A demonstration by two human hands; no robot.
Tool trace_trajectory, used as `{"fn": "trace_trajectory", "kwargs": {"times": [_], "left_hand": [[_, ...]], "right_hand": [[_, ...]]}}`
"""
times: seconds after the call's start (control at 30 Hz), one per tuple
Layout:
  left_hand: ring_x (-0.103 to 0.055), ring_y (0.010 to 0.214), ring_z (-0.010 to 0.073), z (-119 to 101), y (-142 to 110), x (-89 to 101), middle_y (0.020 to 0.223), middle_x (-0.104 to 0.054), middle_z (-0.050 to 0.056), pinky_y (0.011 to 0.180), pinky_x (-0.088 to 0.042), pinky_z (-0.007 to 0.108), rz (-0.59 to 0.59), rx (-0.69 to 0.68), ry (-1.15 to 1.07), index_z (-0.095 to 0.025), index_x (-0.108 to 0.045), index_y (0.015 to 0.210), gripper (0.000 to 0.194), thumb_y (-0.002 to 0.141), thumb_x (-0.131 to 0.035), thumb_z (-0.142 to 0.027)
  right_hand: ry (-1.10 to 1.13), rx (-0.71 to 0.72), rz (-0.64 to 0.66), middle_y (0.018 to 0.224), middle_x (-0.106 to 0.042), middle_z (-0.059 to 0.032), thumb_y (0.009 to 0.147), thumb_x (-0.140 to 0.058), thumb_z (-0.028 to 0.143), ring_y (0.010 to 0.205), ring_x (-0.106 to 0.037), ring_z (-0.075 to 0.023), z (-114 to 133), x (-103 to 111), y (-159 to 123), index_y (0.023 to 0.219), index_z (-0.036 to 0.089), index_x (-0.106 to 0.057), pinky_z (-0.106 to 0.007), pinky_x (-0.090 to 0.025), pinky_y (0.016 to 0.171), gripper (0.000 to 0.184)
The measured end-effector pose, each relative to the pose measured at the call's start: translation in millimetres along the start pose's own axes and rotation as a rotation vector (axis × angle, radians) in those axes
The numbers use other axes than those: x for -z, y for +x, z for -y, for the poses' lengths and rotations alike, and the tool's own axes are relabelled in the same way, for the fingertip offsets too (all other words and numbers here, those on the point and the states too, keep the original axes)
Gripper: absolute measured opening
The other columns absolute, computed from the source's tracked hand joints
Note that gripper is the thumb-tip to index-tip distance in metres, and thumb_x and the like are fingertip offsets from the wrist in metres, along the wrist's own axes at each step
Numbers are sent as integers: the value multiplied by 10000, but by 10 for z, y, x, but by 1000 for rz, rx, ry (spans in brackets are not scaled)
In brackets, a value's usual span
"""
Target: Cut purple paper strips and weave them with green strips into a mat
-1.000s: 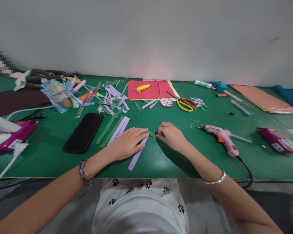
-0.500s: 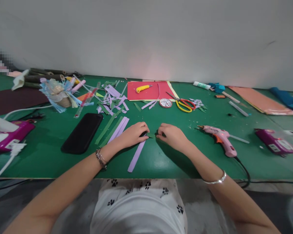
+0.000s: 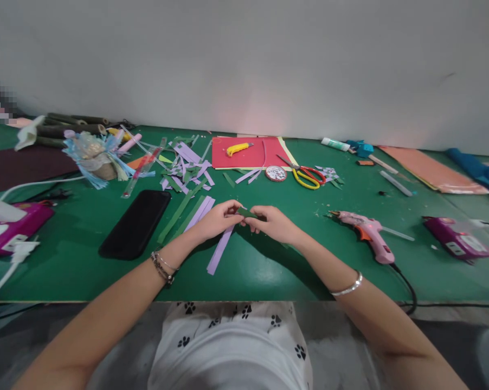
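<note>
My left hand (image 3: pixel 224 218) and my right hand (image 3: pixel 271 222) meet over the front middle of the table. Between their fingertips is a green paper strip (image 3: pixel 250 214), pinched by both. A purple paper strip (image 3: pixel 219 252) hangs or slants down from under my left fingers toward the table's front edge; its upper end is hidden. Beside my left forearm lie more purple strips (image 3: pixel 200 213) and long green strips (image 3: pixel 179 212). A pile of short purple and green paper pieces (image 3: pixel 187 165) is just beyond them.
A black phone (image 3: pixel 135 225) lies to the left. Scissors (image 3: pixel 307 176), a round tin (image 3: pixel 276 173) and a yellow cutter (image 3: pixel 238 148) on red paper (image 3: pixel 224 160) are behind my hands. A pink glue gun (image 3: pixel 368 233) with its cord is on the right, near a purple power box (image 3: pixel 458 236).
My right hand has moved left to meet my left hand, and both now pinch the green strip, which is raised. The purple strip has shifted slightly up and left.
</note>
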State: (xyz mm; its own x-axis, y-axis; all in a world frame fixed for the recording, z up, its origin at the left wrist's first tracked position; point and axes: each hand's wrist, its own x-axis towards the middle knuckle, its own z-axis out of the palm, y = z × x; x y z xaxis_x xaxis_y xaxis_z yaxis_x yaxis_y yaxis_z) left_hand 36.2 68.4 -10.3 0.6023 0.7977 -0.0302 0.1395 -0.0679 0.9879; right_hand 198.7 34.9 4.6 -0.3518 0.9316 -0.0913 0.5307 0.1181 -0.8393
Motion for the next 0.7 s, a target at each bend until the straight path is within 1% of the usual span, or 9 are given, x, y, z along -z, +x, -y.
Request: {"fn": "trace_trajectory", "kwargs": {"times": [0.07,0.13,0.2,0.3,0.4,0.47,0.57,0.7], "left_hand": [[-538,621,100,-9,-6,4,644,-567,-33,559,-380,204,21,35,-92,-164,-485,764,163,653,-534,-273],[-528,578,93,-8,-10,1,624,-562,-27,535,-374,203,28,77,-176,-159,-484,754,199,669,-537,-332],[-498,515,82,-2,-8,-10,595,-540,-33,500,-364,205,-17,111,-262,-158,-481,755,260,688,-525,-406],[-442,445,64,6,-3,-28,547,-486,-58,464,-349,203,-116,119,-343,-160,-484,784,327,710,-507,-478],[-403,410,49,4,-3,-38,514,-450,-71,433,-324,190,-117,102,-338,-158,-487,745,346,706,-520,-501],[-398,404,41,-1,-6,-38,525,-469,-63,417,-313,183,-111,78,-309,-153,-492,713,370,689,-539,-519],[-455,435,53,-7,-10,-32,554,-521,-41,432,-351,184,-138,54,-252,-142,-514,711,406,655,-571,-540],[-538,507,88,3,-12,-17,583,-574,-17,494,-422,208,-163,64,-243,-136,-542,744,400,628,-615,-512]], "right_hand": [[49,-10,36,510,-462,60,789,-454,254,455,-448,-67,25,7,28,663,165,-500,-190,-356,460,162],[47,0,44,481,-445,70,794,-450,270,412,-404,-56,46,17,42,649,164,-496,-185,-328,435,186],[31,11,35,456,-433,78,795,-447,258,396,-378,-48,56,23,50,630,162,-494,-183,-310,438,197],[22,14,13,430,-418,82,805,-419,228,407,-384,-49,52,21,57,619,159,-498,-184,-309,463,214],[27,17,16,428,-421,78,823,-384,238,419,-399,-56,48,12,60,635,158,-512,-187,-313,474,241],[22,16,5,429,-423,77,823,-384,240,419,-402,-58,53,6,61,632,159,-509,-188,-312,474,242],[15,3,-15,422,-419,79,817,-390,234,413,-397,-60,74,-3,61,625,162,-501,-189,-304,466,234],[4,-7,-21,424,-426,78,812,-393,216,409,-387,-56,106,-7,58,610,164,-487,-185,-296,457,228]]}}
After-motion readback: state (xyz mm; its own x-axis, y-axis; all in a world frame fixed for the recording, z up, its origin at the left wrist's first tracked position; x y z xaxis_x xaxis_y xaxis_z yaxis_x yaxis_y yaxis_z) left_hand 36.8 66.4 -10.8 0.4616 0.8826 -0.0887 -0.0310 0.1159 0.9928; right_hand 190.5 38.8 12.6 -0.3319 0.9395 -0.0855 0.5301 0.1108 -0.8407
